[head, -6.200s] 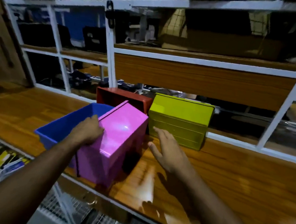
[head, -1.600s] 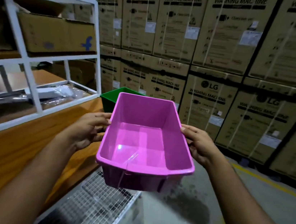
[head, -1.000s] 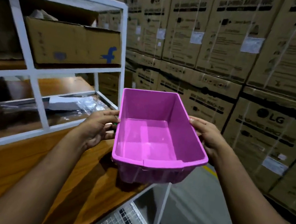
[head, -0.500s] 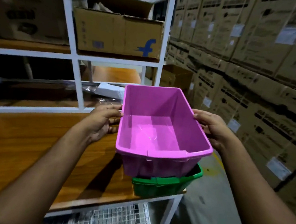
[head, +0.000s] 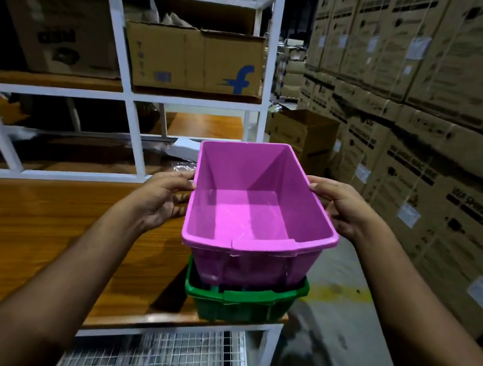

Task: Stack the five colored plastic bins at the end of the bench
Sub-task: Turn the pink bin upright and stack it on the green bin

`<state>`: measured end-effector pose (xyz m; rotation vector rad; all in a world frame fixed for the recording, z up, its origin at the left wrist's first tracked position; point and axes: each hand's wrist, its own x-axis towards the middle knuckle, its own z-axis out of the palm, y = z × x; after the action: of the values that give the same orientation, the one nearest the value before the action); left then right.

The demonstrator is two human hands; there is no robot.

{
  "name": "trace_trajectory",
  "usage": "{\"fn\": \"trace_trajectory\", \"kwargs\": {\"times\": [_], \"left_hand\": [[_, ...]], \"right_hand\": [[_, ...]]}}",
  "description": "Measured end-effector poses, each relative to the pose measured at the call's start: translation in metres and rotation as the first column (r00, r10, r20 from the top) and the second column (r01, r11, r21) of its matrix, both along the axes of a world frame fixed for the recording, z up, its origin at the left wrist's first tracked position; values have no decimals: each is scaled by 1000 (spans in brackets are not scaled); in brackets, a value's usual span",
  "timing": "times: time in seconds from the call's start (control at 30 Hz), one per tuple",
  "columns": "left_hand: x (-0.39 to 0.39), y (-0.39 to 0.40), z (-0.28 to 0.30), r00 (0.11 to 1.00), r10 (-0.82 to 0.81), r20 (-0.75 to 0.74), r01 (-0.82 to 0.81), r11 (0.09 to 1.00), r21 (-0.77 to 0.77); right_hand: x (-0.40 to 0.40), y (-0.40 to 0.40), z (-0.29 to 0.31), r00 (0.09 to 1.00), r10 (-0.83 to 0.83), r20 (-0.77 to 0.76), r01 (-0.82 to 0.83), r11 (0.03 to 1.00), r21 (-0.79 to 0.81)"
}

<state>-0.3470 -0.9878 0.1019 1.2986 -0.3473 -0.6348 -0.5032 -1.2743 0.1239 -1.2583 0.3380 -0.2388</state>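
Clearly the pink bin was being nested into the green bin, which sat at the end corner of the wooden table; its base had entered the green rim but looked not fully seated. The left hand and right hand had fingers clamped on its long rims. Next, it seemed, called for pressing it level, then letting go.

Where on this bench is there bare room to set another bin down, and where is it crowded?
Free: the wooden bench top left of the green bin, from the white rack frame to the front edge. Crowded: the bench's end corner, filled by the green bin with the pink bin going in, left hand and right hand on its rim.
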Motion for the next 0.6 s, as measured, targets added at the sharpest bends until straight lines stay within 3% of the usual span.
{"fn": "trace_trajectory", "kwargs": {"times": [0.37, 0.6], "left_hand": [[-7, -9, -27, 997, 62, -36, -58, 992, 111], [-10, -8, -65, 992, 127, 23, -129, 962, 243]], "right_hand": [[14, -23, -44, 999, 24, -46, -23, 1000, 21], [15, -19, -87, 986, 5, -169, -19, 996, -81]]}}
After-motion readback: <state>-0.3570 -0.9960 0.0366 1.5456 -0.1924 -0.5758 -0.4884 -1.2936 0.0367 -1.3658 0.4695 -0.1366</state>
